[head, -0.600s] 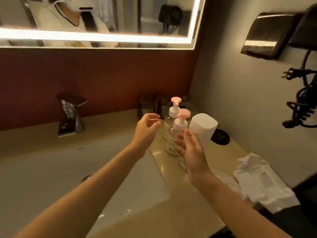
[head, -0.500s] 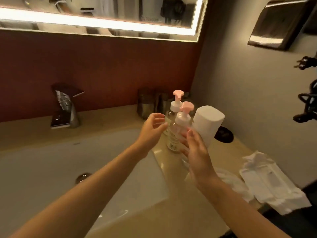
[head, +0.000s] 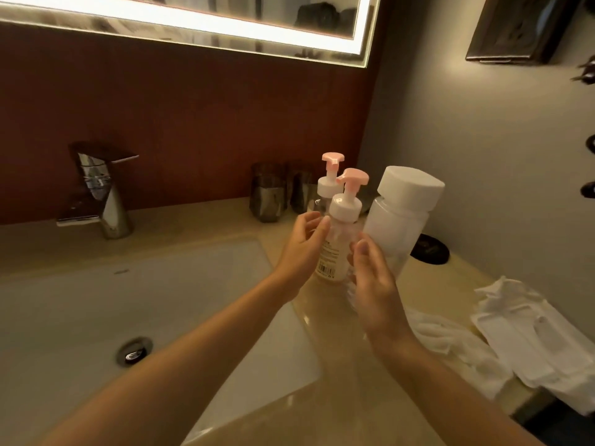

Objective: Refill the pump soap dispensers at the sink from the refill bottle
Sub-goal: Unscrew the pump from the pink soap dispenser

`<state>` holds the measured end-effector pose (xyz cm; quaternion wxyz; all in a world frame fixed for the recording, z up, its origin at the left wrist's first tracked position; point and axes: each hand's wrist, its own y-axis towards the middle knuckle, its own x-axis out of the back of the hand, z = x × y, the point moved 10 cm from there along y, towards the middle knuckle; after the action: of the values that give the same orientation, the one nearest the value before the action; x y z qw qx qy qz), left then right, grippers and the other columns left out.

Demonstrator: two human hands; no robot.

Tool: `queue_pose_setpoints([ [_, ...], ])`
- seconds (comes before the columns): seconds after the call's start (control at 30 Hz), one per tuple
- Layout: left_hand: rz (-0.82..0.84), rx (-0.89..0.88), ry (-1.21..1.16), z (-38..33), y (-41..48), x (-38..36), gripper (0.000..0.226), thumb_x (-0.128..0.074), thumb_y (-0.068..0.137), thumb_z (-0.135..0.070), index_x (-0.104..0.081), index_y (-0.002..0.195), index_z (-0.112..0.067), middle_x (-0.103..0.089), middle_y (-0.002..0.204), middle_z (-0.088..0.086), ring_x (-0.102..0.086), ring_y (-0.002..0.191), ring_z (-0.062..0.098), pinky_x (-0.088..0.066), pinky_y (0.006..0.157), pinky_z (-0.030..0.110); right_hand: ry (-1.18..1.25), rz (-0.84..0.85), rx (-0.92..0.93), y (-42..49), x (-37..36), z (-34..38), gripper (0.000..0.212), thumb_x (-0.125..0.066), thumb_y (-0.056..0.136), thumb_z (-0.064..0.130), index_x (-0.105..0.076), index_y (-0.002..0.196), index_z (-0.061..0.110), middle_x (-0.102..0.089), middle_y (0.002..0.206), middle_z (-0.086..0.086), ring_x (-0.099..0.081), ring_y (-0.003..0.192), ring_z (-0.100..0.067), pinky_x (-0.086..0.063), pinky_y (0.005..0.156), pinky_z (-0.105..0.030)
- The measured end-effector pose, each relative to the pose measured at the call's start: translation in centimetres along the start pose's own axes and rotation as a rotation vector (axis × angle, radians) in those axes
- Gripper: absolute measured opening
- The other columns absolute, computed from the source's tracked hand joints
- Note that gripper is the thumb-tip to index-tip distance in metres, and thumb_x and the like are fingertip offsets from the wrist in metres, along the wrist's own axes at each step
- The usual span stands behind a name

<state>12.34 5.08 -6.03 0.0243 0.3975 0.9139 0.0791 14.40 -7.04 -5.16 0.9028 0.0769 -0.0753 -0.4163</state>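
Landmark: front pump dispenser [head: 341,239].
- Left: left hand [head: 302,246] right at its side. Beyond it the sink basin [head: 161,300] gives wide open passage out to the faucet [head: 103,191], far rear-left.
- Right: refill bottle [head: 399,220] just beside, gap tight. Right hand [head: 373,284] sits in front of that gap.
- Behind: second dispenser [head: 326,185] close, dark tumblers [head: 269,194] rear-left.
- Above the pump heads: open air.
- Front: bare counter strip [head: 338,381] is passable, bounded front-right by white packets [head: 531,333].
- Far right: black disc [head: 429,249] flat on the counter, near the side wall.
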Motion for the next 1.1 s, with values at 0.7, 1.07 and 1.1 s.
queue_pose_setpoints([
  [0.7, 0.012, -0.015, 0.016, 1.1, 1.2, -0.1, 0.042, -0.022, 0.099, -0.044, -0.046, 0.124, -0.02, -0.053, 0.1, -0.017, -0.055, 0.081, -0.016, -0.039, 0.054, -0.002, 0.006, 0.01, 0.035, -0.7, -1.5, -0.6, 0.047, -0.028, 0.096, 0.038, -0.025, 0.142, 0.036, -0.037, 0.129, 0.023, -0.029, 0.121, 0.007, -0.032, 0.082, 0.001],
  [1.07, -0.112, -0.06, -0.041, 1.4, -0.4, 1.7, 0.041, -0.036, 0.093, -0.047, -0.033, 0.126, -0.023, -0.052, 0.104, -0.008, -0.055, 0.091, 0.003, -0.044, 0.067, 0.016, 0.046, 0.003, 0.079, -1.3, -0.6, -1.5, 0.058, -0.029, 0.084, 0.049, -0.036, 0.138, 0.03, -0.049, 0.134, 0.012, -0.045, 0.124, -0.003, -0.043, 0.089, -0.012],
  [1.1, -0.078, -0.059, -0.029, 1.4, -0.8, 1.6, 0.046, -0.038, 0.091, -0.048, -0.033, 0.129, -0.023, -0.052, 0.108, -0.007, -0.055, 0.094, 0.003, -0.044, 0.068, 0.016, 0.042, 0.006, 0.08, -1.4, -0.5, -1.4, 0.058, -0.029, 0.084, 0.05, -0.036, 0.138, 0.03, -0.049, 0.134, 0.012, -0.045, 0.124, -0.004, -0.043, 0.094, -0.017],
])
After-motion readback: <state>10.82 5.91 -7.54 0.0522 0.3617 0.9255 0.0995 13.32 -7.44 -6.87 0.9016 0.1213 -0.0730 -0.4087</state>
